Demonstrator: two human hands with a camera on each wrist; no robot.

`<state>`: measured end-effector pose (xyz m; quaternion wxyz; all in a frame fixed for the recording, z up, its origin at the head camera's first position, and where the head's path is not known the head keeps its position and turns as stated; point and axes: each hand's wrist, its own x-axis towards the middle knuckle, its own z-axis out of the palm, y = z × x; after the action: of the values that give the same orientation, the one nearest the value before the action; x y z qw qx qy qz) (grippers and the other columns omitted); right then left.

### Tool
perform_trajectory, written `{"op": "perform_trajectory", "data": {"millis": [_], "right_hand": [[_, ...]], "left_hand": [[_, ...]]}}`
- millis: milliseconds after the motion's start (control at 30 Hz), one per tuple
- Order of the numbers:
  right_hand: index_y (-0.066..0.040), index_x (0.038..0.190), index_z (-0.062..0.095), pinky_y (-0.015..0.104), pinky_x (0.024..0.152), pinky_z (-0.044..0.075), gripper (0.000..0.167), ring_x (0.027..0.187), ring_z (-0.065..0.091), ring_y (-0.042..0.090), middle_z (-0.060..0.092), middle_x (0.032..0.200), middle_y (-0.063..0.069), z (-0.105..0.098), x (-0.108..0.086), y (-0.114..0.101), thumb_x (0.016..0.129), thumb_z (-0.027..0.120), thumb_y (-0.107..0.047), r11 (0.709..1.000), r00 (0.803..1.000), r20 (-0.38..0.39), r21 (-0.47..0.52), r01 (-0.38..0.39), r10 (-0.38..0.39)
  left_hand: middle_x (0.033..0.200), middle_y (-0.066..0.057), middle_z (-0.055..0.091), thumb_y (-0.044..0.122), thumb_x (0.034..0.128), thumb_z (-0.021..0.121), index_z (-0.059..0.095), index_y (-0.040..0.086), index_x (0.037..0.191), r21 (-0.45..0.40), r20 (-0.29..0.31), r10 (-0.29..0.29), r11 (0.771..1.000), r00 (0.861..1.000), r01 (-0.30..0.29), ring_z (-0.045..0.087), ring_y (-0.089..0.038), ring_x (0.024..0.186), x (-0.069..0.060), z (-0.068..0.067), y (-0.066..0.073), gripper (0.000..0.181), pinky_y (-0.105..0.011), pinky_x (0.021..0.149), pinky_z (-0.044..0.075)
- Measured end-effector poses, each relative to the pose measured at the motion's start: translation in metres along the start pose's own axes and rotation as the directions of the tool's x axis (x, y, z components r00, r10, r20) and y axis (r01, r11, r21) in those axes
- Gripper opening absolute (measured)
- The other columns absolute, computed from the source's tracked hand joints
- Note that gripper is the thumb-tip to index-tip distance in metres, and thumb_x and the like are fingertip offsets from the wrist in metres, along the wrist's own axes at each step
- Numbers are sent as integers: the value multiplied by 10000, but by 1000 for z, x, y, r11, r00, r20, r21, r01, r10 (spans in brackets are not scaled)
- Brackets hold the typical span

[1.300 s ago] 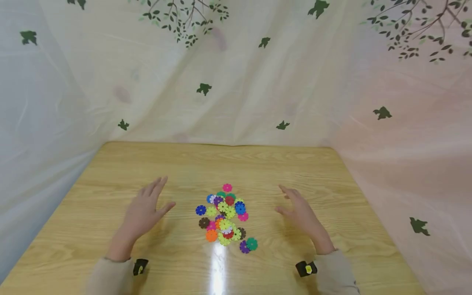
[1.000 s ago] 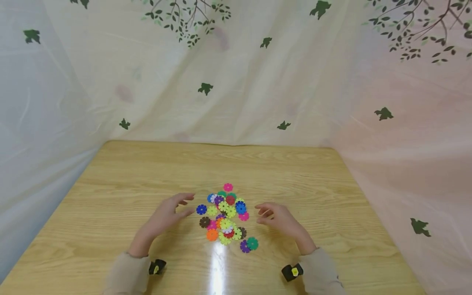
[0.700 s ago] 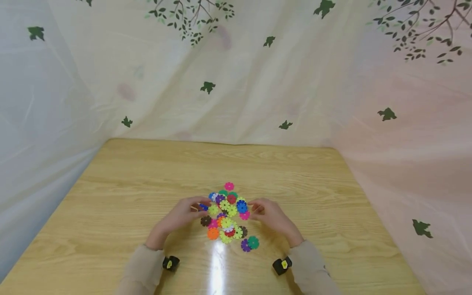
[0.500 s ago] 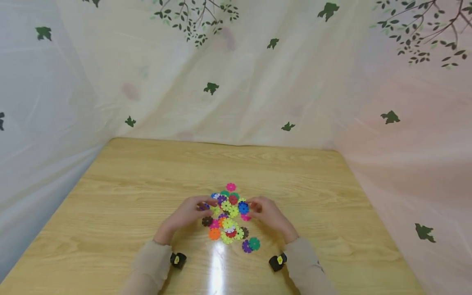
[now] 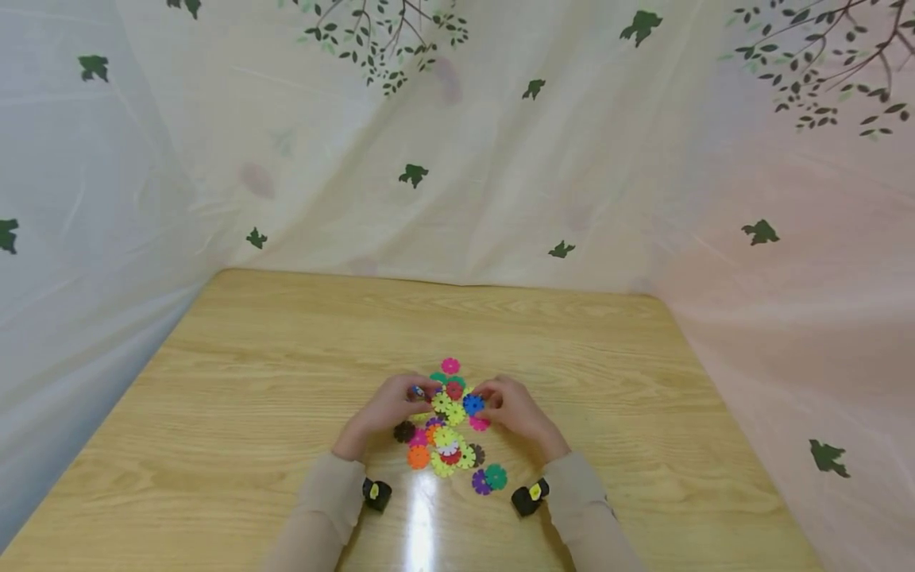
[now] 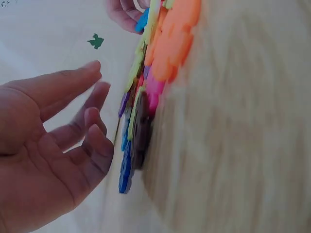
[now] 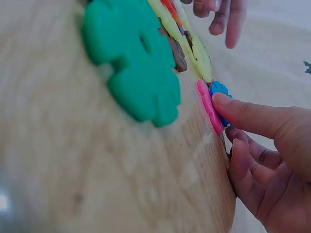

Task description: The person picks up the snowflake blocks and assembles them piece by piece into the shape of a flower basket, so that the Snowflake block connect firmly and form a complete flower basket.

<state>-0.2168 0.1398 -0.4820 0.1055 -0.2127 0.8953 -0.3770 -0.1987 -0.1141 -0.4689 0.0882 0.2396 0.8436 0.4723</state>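
Observation:
A pile of flower-shaped plastic discs with notched edges, in many colours, lies on the wooden table. My left hand [image 5: 395, 402] is at the pile's left side, fingers loosely bent above the discs. In the left wrist view, its fingertips stand just apart from a dark blue disc [image 6: 125, 170] and a dark brown disc [image 6: 141, 128] at the edge. At the right side, my right hand [image 5: 513, 407] pinches a blue disc [image 5: 473, 405] between thumb and fingers. The right wrist view shows the thumb on this disc, beside a pink disc [image 7: 210, 107]; its far side is hidden.
Nearer my body lie a green disc [image 5: 496, 477] and a purple disc [image 5: 481, 482], overlapping. One pink disc [image 5: 450, 365] sits at the far end of the pile. A pale cloth [image 5: 457, 175] with leaf prints hangs behind the table [image 5: 286, 334].
Both hands have come inward from either side to the pile. The left hand now covers discs at the left edge; the right hand has closed its thumb and fingers on the blue disc.

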Motion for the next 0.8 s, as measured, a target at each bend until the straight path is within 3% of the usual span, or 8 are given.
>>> {"op": "perform_trajectory", "data": {"millis": [233, 400, 633, 800], "right_hand": [[-88, 1020, 680, 220, 513, 475, 151, 600, 519, 120, 641, 844, 50, 7, 5, 5, 890, 695, -162, 974, 995, -21, 208, -94, 101], [-97, 987, 678, 215, 516, 473, 119, 609, 516, 111, 644, 829, 29, 11, 10, 5, 895, 690, -171, 952, 987, -62, 278, -126, 149], [-26, 1005, 671, 240, 525, 544, 152, 622, 562, 111, 671, 843, 125, 19, 16, 9, 913, 666, -147, 917, 980, -111, 383, -113, 168], [-15, 1001, 677, 261, 528, 573, 139, 629, 590, 107, 684, 848, 141, 20, 16, 12, 916, 657, -123, 918, 978, -139, 386, -89, 153]], "left_hand": [[1028, -174, 634, 33, 859, 676, 647, -37, 1194, 41, -31, -37, 998, 999, 38, 531, -152, 812, 4, 8, -6, 343, -190, 689, 480], [1054, -155, 615, 80, 858, 693, 664, 14, 1200, 67, -77, -82, 994, 994, 87, 503, -156, 829, 5, 13, -9, 349, -241, 731, 464], [1047, -86, 591, 195, 813, 761, 679, 134, 1211, 122, -147, -149, 978, 978, 167, 501, -148, 815, 5, 18, -13, 411, -272, 716, 446], [1024, -49, 539, 244, 805, 774, 698, 197, 1184, 152, -143, -156, 972, 977, 178, 497, -151, 831, 6, 20, -14, 389, -271, 707, 419]]}}
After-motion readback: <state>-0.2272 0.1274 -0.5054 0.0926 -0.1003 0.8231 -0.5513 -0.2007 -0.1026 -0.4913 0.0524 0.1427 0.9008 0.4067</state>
